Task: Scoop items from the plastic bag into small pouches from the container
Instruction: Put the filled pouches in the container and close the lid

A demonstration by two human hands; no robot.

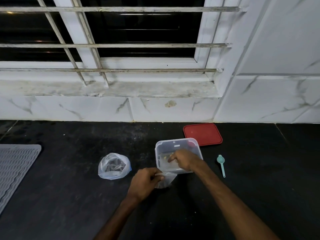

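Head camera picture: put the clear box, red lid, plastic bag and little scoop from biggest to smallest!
1. clear box
2. red lid and plastic bag: about alike; the lid lies farther back, partly hidden by the box
3. scoop

Looks like a home kitchen to us: we're at a dark stone table [69, 170] against white marble-look wall tiles [69, 108], under a barred window [138, 32] with a grimy sill [138, 89], and a ribbed grey drying mat [15, 167] lies on its left edge.
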